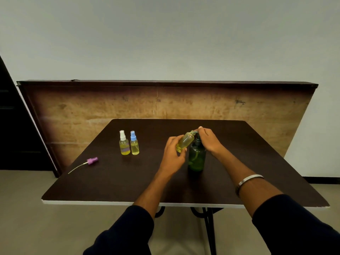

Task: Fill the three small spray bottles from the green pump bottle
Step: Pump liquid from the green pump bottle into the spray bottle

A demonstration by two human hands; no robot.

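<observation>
Gripping a tilted yellow-filled bottle (184,142), left hand (173,153); right hand (208,139) clasps green pump bottle (196,157).

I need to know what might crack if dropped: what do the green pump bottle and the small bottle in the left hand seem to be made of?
Green pump bottle: likely translucent tinted plastic, glossy; the dip tube shows through its wall. Small bottle in the left hand: clear and shiny, with yellow liquid visible inside; probably plastic, though glass can't be ruled out from its look.
</observation>
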